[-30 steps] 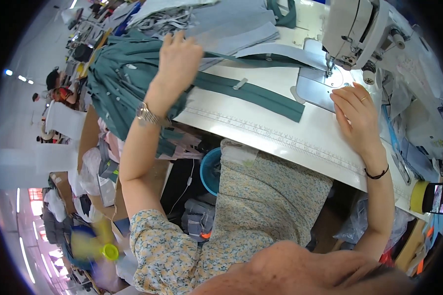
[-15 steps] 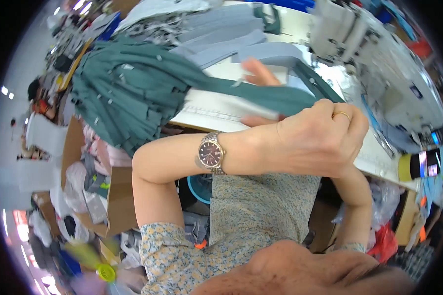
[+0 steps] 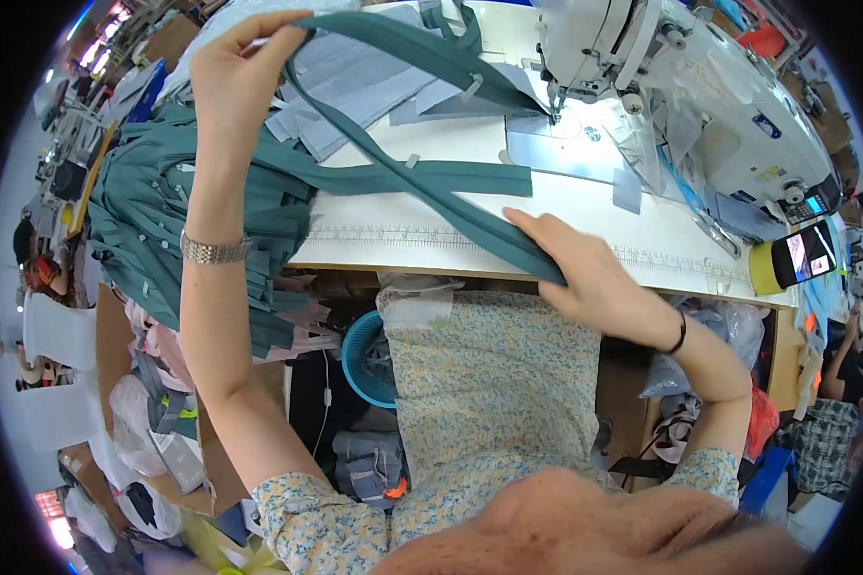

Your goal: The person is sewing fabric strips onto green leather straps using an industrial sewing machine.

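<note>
Holding one long green strip [image 3: 489,230] between both your hands, above the table [image 3: 676,218]. Upper run goes from the needle area at 1 o'clock back to 11 o'clock; there it bends and drops in front, slanting down to 3 o'clock. Small pale clip or tag on the upper run.

Your left hand [image 3: 235,72], at 11 o'clock: raised, thumb and fingertips pinching the strip at its bend. Metal watch band [image 3: 215,251] on that wrist.
Your right hand [image 3: 585,273], at 3 o'clock: grasping the strip's lower end between thumb and fingers, near the table's front edge. Dark band [image 3: 681,331] on the wrist.

Second green strip [image 3: 489,178] lies flat, crossed over by your lower run. Green heap [image 3: 177,192] between 9 and 10; grey-blue pieces [image 3: 340,72] between 11 and 12. Sewing machine [image 3: 599,43] at 1.

Farther out: lit phone [image 3: 820,251] at 3, against a yellow roll-shaped object [image 3: 764,268]. Below the table, blue basket [image 3: 348,359] between 7 and 8, cardboard box [image 3: 228,460] at 8.
</note>
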### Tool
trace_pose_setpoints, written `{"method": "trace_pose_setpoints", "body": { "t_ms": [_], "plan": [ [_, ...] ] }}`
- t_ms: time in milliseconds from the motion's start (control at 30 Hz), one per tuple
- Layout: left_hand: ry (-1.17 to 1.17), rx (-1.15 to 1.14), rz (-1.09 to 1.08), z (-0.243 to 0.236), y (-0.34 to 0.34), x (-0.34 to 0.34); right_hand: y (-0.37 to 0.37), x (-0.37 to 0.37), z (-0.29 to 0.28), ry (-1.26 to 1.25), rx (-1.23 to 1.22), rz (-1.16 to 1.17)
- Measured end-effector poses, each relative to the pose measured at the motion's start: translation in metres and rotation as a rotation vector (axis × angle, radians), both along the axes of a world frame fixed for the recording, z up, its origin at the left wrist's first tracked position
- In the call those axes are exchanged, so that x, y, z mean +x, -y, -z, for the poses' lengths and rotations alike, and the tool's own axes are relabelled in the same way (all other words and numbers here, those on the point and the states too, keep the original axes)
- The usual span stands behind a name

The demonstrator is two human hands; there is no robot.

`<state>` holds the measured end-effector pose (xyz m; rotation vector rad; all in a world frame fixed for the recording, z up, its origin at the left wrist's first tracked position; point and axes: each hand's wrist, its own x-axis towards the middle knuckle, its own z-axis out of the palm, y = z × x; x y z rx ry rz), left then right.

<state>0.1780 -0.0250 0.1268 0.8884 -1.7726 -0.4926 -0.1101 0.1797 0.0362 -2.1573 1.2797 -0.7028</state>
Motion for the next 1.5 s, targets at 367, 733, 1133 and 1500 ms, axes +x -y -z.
{"method": "trace_pose_setpoints", "body": {
  "t_ms": [367,733,1133,1500],
  "plan": [
    [-0.058,-0.037,-0.041,-0.003,0.005,-0.016,0.158,0.03,0.044,-0.337,-0.49,-0.018],
    [0.576,-0.436,0.533,0.095,-0.038,-0.127,0.038,-0.029,0.019,-0.447,-0.272,-0.15],
    [0.785,-0.399,0.223,0.12,-0.014,-0.142,0.082,-0.08,0.04,-0.425,-0.485,0.018],
    [0.886,-0.276,0.331,0.077,-0.06,-0.151,0.073,-0.073,0.047,-0.278,-0.417,0.142]
  ]
}}
